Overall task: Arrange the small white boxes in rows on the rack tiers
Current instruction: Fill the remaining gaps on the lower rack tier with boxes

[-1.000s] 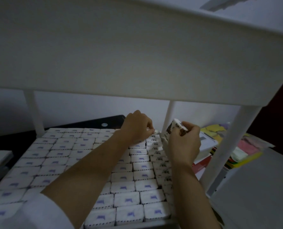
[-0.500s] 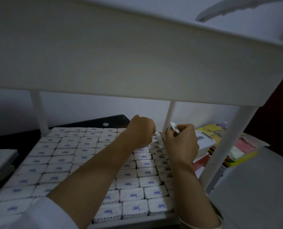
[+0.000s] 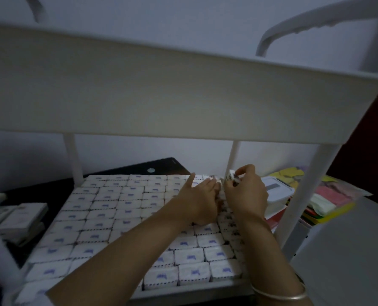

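Rows of small white boxes [image 3: 126,224] with blue marks cover the lower rack tier [image 3: 196,291]. My right hand [image 3: 246,194] pinches one small white box [image 3: 231,176] at the far right corner of the tier, beside the back post [image 3: 233,155]. My left hand [image 3: 200,200] lies over the boxes just left of it, fingers stretched toward the back rows and touching them. The boxes under both hands are hidden.
The upper tier's wide white wall [image 3: 161,93] hangs low over the work. White posts [image 3: 311,191] stand at the right and back left. A white container [image 3: 276,192] and coloured packets [image 3: 329,199] lie right of the rack. Stacked boxes [image 3: 18,219] sit at left.
My left hand has opened from curled to stretched fingers on the back rows. My right hand has kept the box at the far right corner. The view has tilted up.
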Available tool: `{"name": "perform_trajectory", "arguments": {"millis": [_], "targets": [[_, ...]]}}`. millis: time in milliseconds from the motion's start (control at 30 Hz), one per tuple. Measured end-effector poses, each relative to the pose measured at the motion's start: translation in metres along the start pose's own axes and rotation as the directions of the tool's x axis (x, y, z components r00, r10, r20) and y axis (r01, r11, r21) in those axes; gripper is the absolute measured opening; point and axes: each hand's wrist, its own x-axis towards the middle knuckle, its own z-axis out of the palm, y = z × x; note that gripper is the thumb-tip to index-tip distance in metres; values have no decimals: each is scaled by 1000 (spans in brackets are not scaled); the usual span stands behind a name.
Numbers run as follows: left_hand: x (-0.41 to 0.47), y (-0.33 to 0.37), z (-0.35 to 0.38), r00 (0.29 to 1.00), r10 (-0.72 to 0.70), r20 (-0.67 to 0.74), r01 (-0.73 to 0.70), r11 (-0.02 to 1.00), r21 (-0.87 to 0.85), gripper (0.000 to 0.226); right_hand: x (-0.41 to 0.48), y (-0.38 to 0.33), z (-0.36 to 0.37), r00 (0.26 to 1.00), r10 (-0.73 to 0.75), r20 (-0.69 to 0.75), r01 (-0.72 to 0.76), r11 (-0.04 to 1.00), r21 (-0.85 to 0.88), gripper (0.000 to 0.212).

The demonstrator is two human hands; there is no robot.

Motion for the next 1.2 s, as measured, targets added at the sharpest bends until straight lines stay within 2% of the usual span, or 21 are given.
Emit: {"name": "perform_trajectory", "arguments": {"millis": [167,300,467,533,567,633,700,800,900,1000,1100,1133,1200], "targets": [[-10,6,-2,1000,-29,6,29,995,98,57,-5,3,0,995,16,96,-4,992,-126,9],[-17,3,-4,998,-25,-57,28,999,41,54,-15,-2,-14,969,51,243,61,899,-434,27],[-53,-7,-18,990,-77,-115,71,996,-53,43,-24,-7,-22,900,86,428,153,857,-492,49],[-82,-5,-31,974,-162,-161,136,977,-165,36,-35,-15,-20,904,28,426,185,873,-450,58],[-98,-3,-37,964,-194,-180,156,966,-206,32,-45,-21,-16,918,-61,391,233,882,-409,57],[-132,1,-50,949,-219,-228,165,958,-236,26,-75,-32,-6,905,-364,218,407,892,-198,35],[-168,-3,-55,922,-275,-275,206,945,-254,23,-109,-49,-2,856,-502,123,499,865,59,13],[-226,-19,-53,888,-369,-273,297,916,-271,24,-144,-69,2,791,-579,200,535,812,232,11],[-280,-41,-49,889,-430,-158,386,889,-246,22,-167,-87,12,676,-701,228,614,707,351,10],[-323,-64,-54,858,-501,-116,477,859,-186,21,-199,-104,22,544,-804,242,657,587,473,9],[-345,-93,-55,780,-586,-220,594,804,-35,16,-232,-124,32,432,-869,240,679,489,547,12],[-347,-103,-53,759,-595,-265,624,781,35,16,-242,-130,38,405,-883,238,696,466,546,12],[-346,-125,-46,769,-570,-291,631,750,199,13,-258,-141,50,381,-897,223,721,440,536,7]]}}
